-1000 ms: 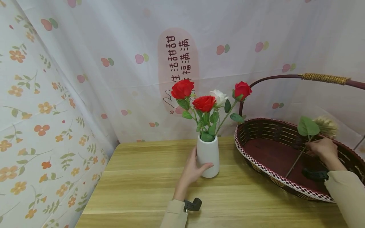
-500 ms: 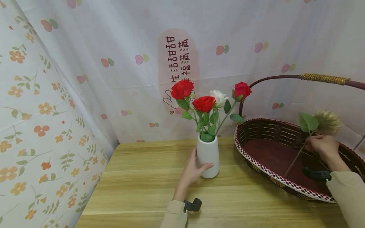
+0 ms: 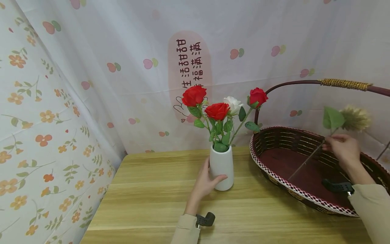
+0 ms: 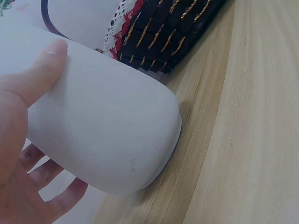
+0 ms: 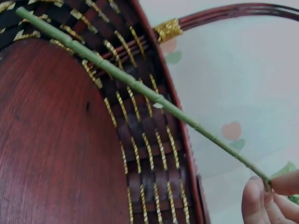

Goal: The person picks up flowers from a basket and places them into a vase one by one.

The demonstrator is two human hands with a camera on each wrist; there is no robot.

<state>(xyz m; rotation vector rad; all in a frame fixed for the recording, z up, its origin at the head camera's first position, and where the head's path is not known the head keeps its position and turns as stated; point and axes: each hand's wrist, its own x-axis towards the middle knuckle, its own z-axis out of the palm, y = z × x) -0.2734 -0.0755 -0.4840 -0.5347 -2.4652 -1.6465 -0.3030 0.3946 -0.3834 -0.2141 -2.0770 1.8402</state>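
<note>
A white vase stands upright on the wooden table, holding red roses and one white rose. My left hand grips its lower left side, thumb across the front; in the left wrist view, fingers curl around behind the vase. Over the basket, my right hand pinches the stem of a pale yellow flower just below its green leaf. The long stem slants down to the left, its cut end above the basket's inside in the right wrist view.
The dark red woven basket with white lace trim and a gold-wrapped handle stands right of the vase. Part of another thin stem shows at the far right edge. Patterned curtains hang behind and to the left.
My right hand has lifted the yellow flower up slightly, and its stem's lower end has swung left and up over the basket. My left hand and the vase have stayed put.
</note>
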